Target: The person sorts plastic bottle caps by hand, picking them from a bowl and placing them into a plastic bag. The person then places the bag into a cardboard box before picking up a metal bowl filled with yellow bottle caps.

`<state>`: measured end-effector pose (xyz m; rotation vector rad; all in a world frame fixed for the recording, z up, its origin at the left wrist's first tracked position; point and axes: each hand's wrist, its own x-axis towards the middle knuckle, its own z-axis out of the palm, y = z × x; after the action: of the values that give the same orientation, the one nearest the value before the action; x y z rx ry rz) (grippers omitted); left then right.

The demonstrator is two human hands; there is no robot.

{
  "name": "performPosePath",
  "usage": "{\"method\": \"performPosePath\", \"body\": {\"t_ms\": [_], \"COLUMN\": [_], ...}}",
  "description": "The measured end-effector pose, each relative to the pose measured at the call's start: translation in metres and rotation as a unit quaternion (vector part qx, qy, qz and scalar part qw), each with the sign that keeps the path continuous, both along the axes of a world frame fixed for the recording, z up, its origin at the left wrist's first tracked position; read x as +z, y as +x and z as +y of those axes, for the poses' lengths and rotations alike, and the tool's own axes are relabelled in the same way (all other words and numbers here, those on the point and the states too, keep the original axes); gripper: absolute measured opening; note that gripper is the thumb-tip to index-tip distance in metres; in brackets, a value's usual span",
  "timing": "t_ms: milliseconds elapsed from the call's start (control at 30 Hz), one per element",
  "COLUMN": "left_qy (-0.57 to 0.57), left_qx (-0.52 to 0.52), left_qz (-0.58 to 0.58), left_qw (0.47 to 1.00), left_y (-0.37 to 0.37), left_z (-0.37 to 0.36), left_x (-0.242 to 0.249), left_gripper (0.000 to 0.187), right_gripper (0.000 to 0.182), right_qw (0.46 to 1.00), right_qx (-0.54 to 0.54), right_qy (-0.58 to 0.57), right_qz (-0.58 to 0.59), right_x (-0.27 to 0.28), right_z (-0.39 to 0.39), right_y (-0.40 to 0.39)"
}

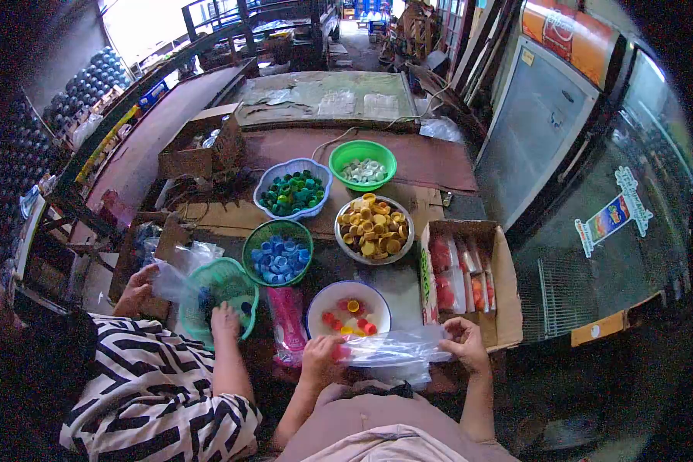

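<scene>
A clear plastic bag (396, 346) is stretched sideways in front of me. My left hand (323, 359) is closed on its left end, where something reddish shows by the fingers. At the other end, my right hand (467, 345) pinches the bag. Just beyond the bag is a white basin (314, 312) with a blue rim, holding several red and yellow bottle caps (353, 306). A pink plastic packet (287, 323) lies left of the basin. To the right, an open cardboard box (508, 308) contains clear bags filled with red and orange caps (446, 281).
On my left, a co-worker in a striped shirt (154, 385) reaches into a green basket (250, 319) and holds a plastic bag (175, 283). Farther back stand bowls of blue caps (279, 259), green caps (292, 192), yellow caps (373, 227) and white caps (363, 171). A glass-door cooler (535, 123) stands right.
</scene>
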<state>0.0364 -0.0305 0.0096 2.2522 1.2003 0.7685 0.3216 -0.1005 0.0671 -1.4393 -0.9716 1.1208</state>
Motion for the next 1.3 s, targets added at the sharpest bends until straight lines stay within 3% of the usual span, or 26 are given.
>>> {"method": "performPosePath", "body": {"t_ms": [133,267,367,400,500,533,633,767,1000,1133,1233,1300], "left_qy": [0.034,0.048,0.038,0.038,0.013,0.009,-0.007,-0.028,0.011,0.046,0.032,0.056], "left_qx": [0.036,0.064,0.056,0.052,0.046,0.042,0.026,0.009,0.037,0.022,0.03,0.026], "left_qz": [-0.009,-0.009,0.006,0.014,0.006,0.0,-0.008,-0.006,-0.03,-0.049,-0.043,-0.031], "left_qw": [0.999,0.997,0.998,0.998,0.999,0.999,1.0,1.0,0.999,0.997,0.998,0.998], "left_y": [-0.004,-0.025,-0.026,-0.025,-0.017,-0.016,-0.014,-0.01,0.01,0.013,0.009,0.005], "left_z": [0.008,0.016,0.012,0.012,0.009,0.009,0.007,0.015,0.054,0.06,0.064,0.063], "left_x": [0.0,-0.021,-0.023,-0.021,-0.009,-0.007,-0.006,-0.017,-0.001,0.009,0.006,0.01], "left_gripper": [0.034,0.031,0.032,0.032,0.035,0.036,0.038,0.04,0.041,0.039,0.038,0.038], "right_gripper": [0.014,0.016,0.026,0.032,0.026,0.018,0.014,0.015,0.014,0.016,0.018,0.017], "right_qw": [0.994,0.994,0.997,0.999,0.992,0.992,0.998,0.989,0.996,0.992,0.993,0.998], "right_qx": [-0.015,-0.103,-0.038,-0.013,0.076,0.061,-0.017,-0.023,-0.067,-0.048,-0.01,0.053], "right_qy": [-0.068,0.017,0.028,-0.011,-0.1,-0.105,-0.042,0.004,0.034,0.062,-0.004,-0.008], "right_qz": [0.082,0.037,-0.059,-0.037,-0.027,-0.037,-0.053,-0.143,0.051,0.1,0.121,0.037], "right_x": [-0.008,-0.008,-0.012,-0.001,0.002,-0.006,-0.013,-0.011,-0.003,-0.007,0.004,0.019], "right_z": [0.001,0.003,0.012,0.012,0.014,0.014,0.017,0.029,0.054,0.056,0.055,0.053], "right_y": [0.017,0.022,0.004,-0.008,-0.016,-0.014,-0.01,-0.001,0.014,0.024,0.029,0.023]}}
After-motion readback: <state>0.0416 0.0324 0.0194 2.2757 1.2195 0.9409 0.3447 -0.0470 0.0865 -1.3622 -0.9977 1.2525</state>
